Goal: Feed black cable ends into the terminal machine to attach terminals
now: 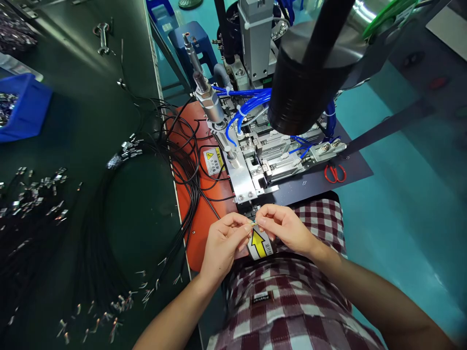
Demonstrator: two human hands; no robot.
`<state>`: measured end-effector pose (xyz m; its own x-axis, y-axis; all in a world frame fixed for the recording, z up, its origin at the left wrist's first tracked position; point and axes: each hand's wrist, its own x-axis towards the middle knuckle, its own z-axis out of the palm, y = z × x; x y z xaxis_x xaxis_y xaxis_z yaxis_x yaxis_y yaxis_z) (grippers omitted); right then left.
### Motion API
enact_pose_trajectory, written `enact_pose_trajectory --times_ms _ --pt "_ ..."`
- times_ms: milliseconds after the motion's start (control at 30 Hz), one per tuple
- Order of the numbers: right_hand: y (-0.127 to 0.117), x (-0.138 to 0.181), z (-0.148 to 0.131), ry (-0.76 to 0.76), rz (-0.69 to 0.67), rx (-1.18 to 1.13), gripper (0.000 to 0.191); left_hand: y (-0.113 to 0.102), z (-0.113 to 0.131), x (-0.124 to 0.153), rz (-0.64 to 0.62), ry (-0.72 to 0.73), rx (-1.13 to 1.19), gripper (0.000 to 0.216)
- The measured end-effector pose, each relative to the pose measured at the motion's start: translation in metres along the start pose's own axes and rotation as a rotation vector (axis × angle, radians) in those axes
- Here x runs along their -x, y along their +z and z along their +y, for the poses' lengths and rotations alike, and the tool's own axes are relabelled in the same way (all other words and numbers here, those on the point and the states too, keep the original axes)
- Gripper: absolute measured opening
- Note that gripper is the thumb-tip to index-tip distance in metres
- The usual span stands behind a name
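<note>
My left hand (226,239) and my right hand (282,224) meet just in front of the machine, thumbs and fingertips pinched. Between them shows a short piece of thin coloured wires (254,223), yellowish and pale, with both hands closed on it. The rest of that piece is hidden by my fingers. Below the fingertips lies a label with a yellow arrow (259,244). Just beyond my hands stands the metal machine's front plate (242,182). Black cables (189,194) run over the orange base plate (202,233) at my left.
A coiled bundle of black cables (95,218) with metal connectors lies on the dark table (146,228). Farther off are a blue bin (31,109) and a wrench (103,39). Red-handled scissors (334,173) rest to the right. A black cylinder (306,82) overhangs the machine.
</note>
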<state>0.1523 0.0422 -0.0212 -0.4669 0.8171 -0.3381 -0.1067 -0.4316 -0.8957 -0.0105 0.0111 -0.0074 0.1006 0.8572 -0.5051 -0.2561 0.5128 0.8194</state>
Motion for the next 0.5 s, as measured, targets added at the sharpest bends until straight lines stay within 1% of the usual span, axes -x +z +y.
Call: enact_pose_trajectory --times_ms 133,300,500 --pt "0.002 0.001 -0.002 -0.026 0.053 0.022 0.019 0.001 0.002 0.0 0.012 -0.008 0.02 0.014" --pt "0.006 0.003 -0.004 -0.112 0.1 0.183 0.009 0.001 0.001 0.0 0.025 0.004 0.023 0.014" --pt "0.012 0.004 -0.002 -0.115 0.162 0.228 0.008 0.0 -0.004 0.002 0.035 0.024 -0.005 0.015"
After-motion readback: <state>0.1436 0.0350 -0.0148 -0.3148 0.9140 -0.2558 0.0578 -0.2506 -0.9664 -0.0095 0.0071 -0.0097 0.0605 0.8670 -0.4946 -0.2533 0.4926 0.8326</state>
